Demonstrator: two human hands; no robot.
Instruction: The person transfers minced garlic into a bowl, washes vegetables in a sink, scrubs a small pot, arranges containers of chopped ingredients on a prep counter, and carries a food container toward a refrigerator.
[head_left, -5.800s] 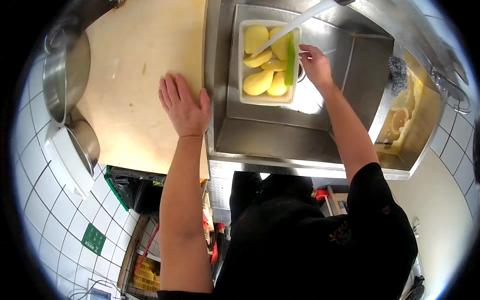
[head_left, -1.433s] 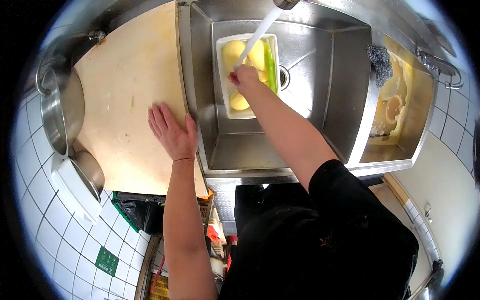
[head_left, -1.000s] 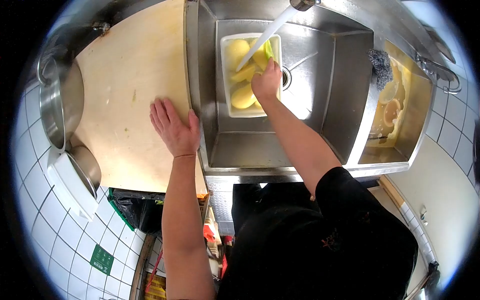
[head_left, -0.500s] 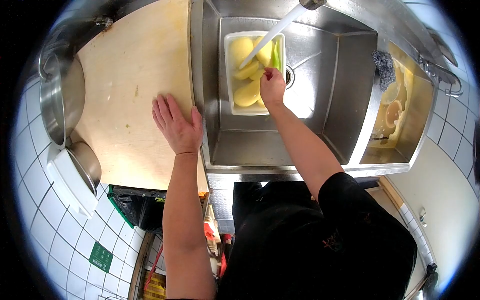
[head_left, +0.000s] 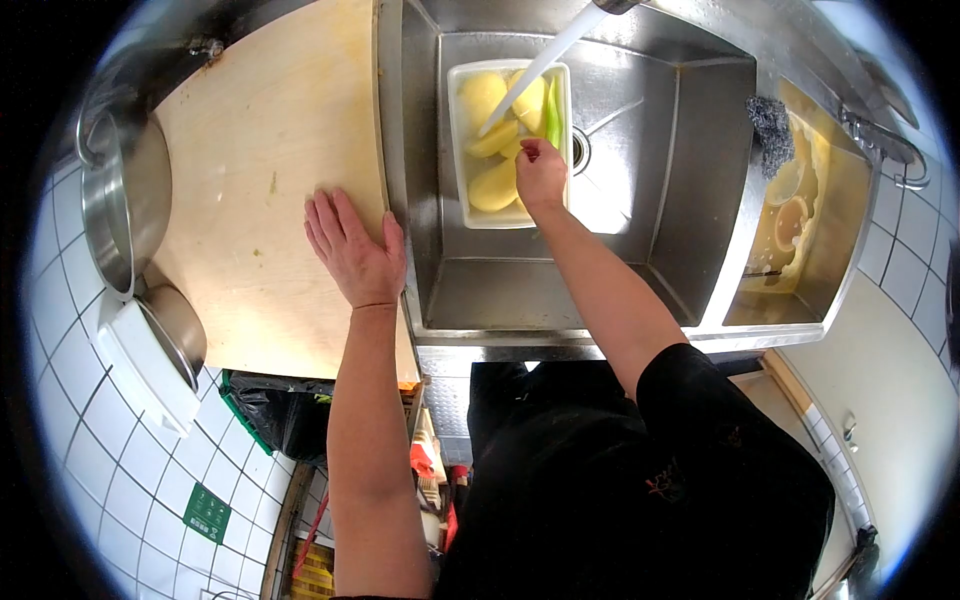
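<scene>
My left hand (head_left: 356,252) lies flat with fingers outstretched on a pale wooden board (head_left: 290,120) left of the sink. Over the right side of a white plastic tub (head_left: 462,180) is my right hand (head_left: 541,178), its fingers curled together. Whatever they may hold is hidden. Inside the tub are several peeled yellow potatoes (head_left: 482,97) in water, and a long green pepper (head_left: 553,112) along the right wall. A stream of water (head_left: 545,62) from the faucet (head_left: 617,4) runs into the tub.
The tub stands in a steel sink (head_left: 655,110), beside its drain (head_left: 578,150). A steel wool scrubber (head_left: 769,137) rests by a side basin (head_left: 840,230) of cloudy, yellowish liquid. Steel pots (head_left: 145,190) stand left of the board; a black-lined bin (head_left: 295,415) is below.
My right hand has shifted slightly down and left over the tub, its fingers still curled. The left hand stays in place on the board.
</scene>
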